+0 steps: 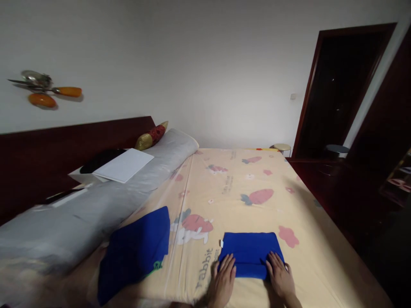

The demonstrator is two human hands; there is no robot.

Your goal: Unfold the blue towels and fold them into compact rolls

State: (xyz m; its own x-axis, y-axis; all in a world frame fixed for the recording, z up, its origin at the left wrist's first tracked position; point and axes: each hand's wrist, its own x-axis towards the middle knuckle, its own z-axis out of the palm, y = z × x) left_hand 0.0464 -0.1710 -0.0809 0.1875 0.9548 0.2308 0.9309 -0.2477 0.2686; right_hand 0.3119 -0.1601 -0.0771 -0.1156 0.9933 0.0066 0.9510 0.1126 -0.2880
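The folded blue cloth (250, 252) lies flat on the bed (250, 171), near its front edge and right before you, with a small white tag (221, 243) at its left corner. Your left hand (223, 280) rests palm-down on its near left corner and your right hand (281, 276) on its near right corner, fingers (229, 262) laid flat and slightly spread, gripping nothing. Well to the left lies a second blue cloth (135, 252), beside the long grey bolster (96, 205).
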